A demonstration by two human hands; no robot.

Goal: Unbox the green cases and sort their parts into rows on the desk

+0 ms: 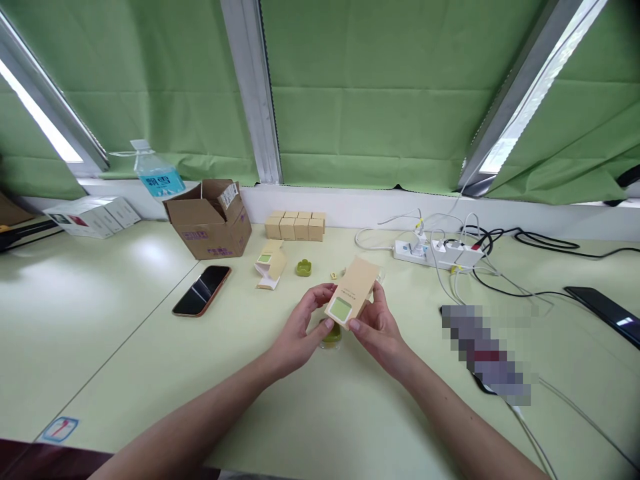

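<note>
Between my two hands is a small tan cardboard box [356, 285] with a green square on its lower end. My left hand [303, 328] grips its left side, thumb at the lower corner. My right hand [380, 325] holds the right side and lower edge. Partly hidden under the box, a green round item with a clear rim [331, 337] rests on the table. Farther back are a green flower-shaped piece [303, 268] and a tiny yellow piece [334, 275]. An opened tan carton [271, 264] with a torn white inside lies left of them.
A row of small tan boxes [295, 226] stands by the wall. Left of it are an open brown carton [213, 220], a water bottle [156, 172] and a phone [202, 291]. A power strip [435, 253] with tangled cables lies right, near a black device [607, 313].
</note>
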